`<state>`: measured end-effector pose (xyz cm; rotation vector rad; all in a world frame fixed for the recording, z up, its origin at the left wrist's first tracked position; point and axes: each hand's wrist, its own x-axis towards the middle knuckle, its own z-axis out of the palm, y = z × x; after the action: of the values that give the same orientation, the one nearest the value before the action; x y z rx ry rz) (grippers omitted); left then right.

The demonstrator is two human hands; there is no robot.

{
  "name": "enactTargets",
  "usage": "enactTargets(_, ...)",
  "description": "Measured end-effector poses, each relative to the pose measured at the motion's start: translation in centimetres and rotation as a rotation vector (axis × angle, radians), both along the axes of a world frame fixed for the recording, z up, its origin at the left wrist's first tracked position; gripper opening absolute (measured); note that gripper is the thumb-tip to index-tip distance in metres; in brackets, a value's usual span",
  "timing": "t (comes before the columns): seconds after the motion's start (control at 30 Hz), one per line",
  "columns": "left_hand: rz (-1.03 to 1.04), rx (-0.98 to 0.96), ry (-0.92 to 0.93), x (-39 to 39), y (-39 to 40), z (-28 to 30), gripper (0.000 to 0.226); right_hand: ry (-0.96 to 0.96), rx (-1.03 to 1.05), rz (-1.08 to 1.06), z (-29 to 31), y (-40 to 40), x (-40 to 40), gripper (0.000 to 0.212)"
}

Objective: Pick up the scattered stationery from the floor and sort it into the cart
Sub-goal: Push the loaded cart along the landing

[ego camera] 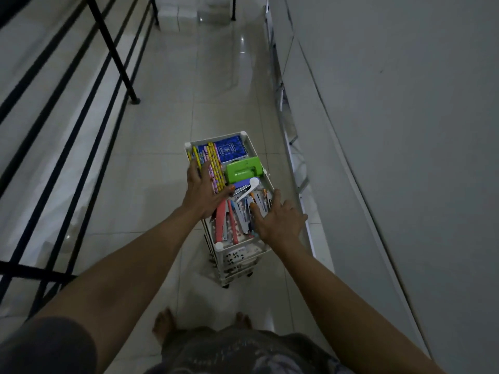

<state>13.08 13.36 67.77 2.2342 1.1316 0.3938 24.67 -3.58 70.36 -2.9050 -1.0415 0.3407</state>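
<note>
**Both hands arranging the top tray of the cart**

The left hand [201, 188] lies flat, fingers spread, on the pencils [213, 168] at the left edge of the cart [249, 143]. The right hand [275, 221], fingers relaxed, touches the pens [243, 211] near the right edge. No stationery shows on the floor [162, 125], so sorting seems almost finished; next, probably, only tidying.

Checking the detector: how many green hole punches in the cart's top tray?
1. The hole punch lies mid-tray by the right wall, just nearer than the blue notebook and right of the pencils. The hands cover part of the tray, so another could be hidden.
</note>
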Motion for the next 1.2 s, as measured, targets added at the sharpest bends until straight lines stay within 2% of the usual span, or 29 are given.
enactTargets(0.17, 0.061, 0.003, -0.086, -0.7, -1.2, 0.3, 0.098, 0.008, 0.086, 0.116, -0.3, 0.0, 1.8, 0.084)
enactTargets(0.27, 0.225, -0.007, -0.099, -1.3, -4.0, 0.9, 0.086, 0.111, 0.176, 0.166, -1.2, 0.2, 2.8, 0.086)
enactTargets(0.37, 0.446, -0.167, -0.011, -0.9, -8.3, 1.4, 0.082, 0.267, 0.345, 0.178, -1.4, 0.2, 3.1, 0.080)
enactTargets(0.47, 0.522, -0.296, 0.008, -0.4, -10.9, 1.8, 0.083, 0.354, 0.403, 0.189, -0.8, 0.2, 3.1, 0.079)
enactTargets(0.6, 0.498, -0.272, 0.009, -0.4, -9.5, 2.1, 0.080, 0.353, 0.403, 0.164, -0.6, 0.5, 2.8, 0.078)
enactTargets(0.9, 0.314, -0.294, -0.019, 0.6, -3.7, 2.7, 0.089, 0.355, 0.458, 0.038, -1.8, 4.1, 3.1, 0.084)
enactTargets(1.2, 0.264, -0.330, -0.047, -1.4, 4.8, 2.6, 0.096, 0.357, 0.465, -0.052, -2.2, 11.2, 0.1, 0.086)
